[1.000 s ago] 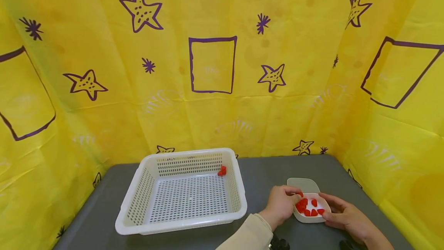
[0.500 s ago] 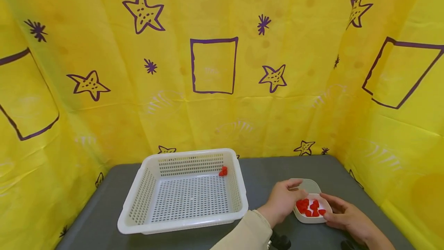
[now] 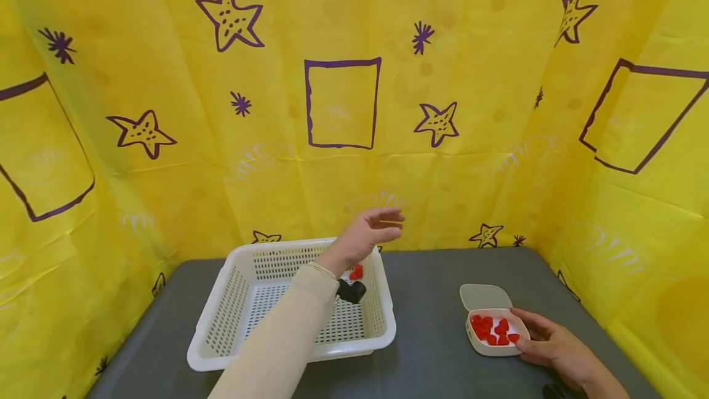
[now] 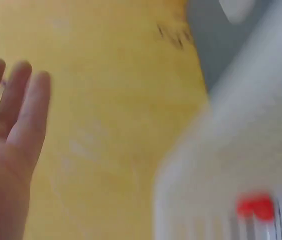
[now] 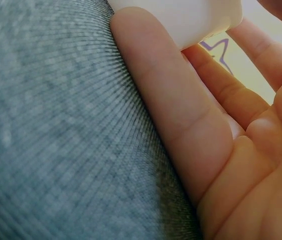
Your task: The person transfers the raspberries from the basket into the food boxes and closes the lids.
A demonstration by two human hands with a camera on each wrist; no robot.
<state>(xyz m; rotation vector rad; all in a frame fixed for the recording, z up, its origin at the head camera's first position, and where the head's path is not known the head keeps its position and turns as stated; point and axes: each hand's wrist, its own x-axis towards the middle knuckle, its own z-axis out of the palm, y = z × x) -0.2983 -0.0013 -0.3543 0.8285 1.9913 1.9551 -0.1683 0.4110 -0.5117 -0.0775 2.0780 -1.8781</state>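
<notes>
My left hand [image 3: 362, 240] is raised over the back right corner of a white plastic basket [image 3: 288, 353]. Its fingers are extended and nothing shows between them; the left wrist view also has straight fingers [image 4: 31, 112] beside the basket wall [image 4: 191, 190]. Small red pieces [image 3: 356, 273] lie in that basket corner, partly behind the wrist. To the right, a small white box [image 3: 495, 350] stands with its lid folded back and several red pieces [image 3: 482, 326] inside. My right hand [image 3: 556, 350] holds the box by its right side, thumb at the rim; fingers [image 5: 166, 95] lie along the box base.
Both containers stand on a dark grey tabletop [image 3: 426, 325], the basket left and the box right, with a gap between them. The box's lid [image 3: 485, 297] lies toward the back. A yellow printed curtain [image 3: 343, 189] encloses the back and sides.
My left hand has moved from the small box leftward and up to above the basket's back right corner. The right hand and the box have stayed in place.
</notes>
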